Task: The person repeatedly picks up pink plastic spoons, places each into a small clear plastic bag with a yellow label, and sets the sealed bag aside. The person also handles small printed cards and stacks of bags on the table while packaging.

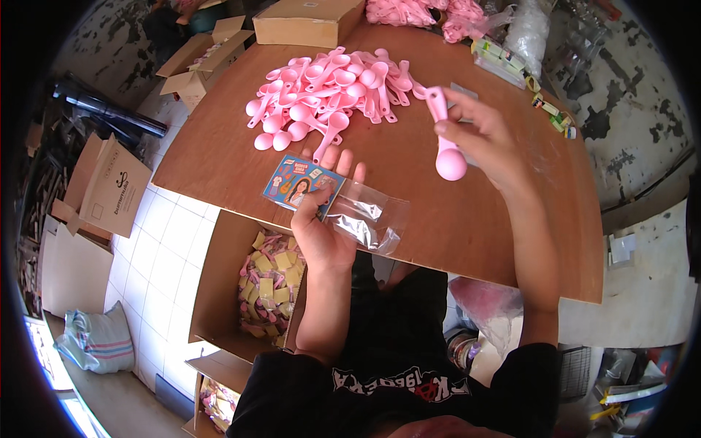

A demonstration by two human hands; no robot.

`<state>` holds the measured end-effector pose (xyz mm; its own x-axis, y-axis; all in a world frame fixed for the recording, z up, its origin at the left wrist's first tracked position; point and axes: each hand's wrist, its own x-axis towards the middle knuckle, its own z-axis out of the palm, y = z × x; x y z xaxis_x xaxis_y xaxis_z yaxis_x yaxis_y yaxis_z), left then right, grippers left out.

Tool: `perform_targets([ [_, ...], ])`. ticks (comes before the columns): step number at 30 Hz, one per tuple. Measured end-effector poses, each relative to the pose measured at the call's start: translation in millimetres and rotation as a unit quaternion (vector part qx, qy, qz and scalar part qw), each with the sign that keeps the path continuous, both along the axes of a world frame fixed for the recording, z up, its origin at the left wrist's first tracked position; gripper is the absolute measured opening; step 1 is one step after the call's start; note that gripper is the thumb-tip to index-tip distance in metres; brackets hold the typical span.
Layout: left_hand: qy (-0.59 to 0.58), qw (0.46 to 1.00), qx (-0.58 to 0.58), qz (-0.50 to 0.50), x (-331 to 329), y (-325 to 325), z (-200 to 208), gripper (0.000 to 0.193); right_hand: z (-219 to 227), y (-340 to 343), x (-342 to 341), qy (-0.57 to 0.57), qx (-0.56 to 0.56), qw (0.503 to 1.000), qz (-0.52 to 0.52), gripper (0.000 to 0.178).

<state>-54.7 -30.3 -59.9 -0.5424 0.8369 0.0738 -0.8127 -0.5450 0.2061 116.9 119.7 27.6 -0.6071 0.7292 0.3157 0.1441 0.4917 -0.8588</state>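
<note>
My left hand (325, 226) is over the table's near edge, its thumb pressing a blue printed card (292, 182) against the fingers. A clear plastic bag (372, 219) hangs from the same hand toward the right; whether the card is partly inside it I cannot tell. To the right, my right hand (482, 139) pinches a pink plastic spoon (451, 162) above the table, bowl end down. Its handle points up, with a hole at the tip. Just beyond my left hand lies a loose heap of pink spoons (339, 80) on the brown wooden table (219, 160).
Below the table's left side stands an open carton (219, 270) filled with packed pink and yellow pieces. A closed cardboard box (303, 25) and pink bundles (401, 11) line the far edge. Rolls and strips (551, 113) lie at the right rim. A white sack (98, 339) rests lower left.
</note>
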Motion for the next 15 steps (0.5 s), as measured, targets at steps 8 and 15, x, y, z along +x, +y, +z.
perform_targets([
  [8,-0.014,1.000,-0.010,-0.025,0.8,9.1,7.6,0.056,68.6,-85.0,7.9,0.145,-0.039,0.988,0.018,0.044],
  [15,-0.128,0.987,-0.017,-0.098,-2.5,6.6,3.3,0.039,1.3,-145.7,10.0,0.320,0.138,0.933,-0.086,0.061],
])
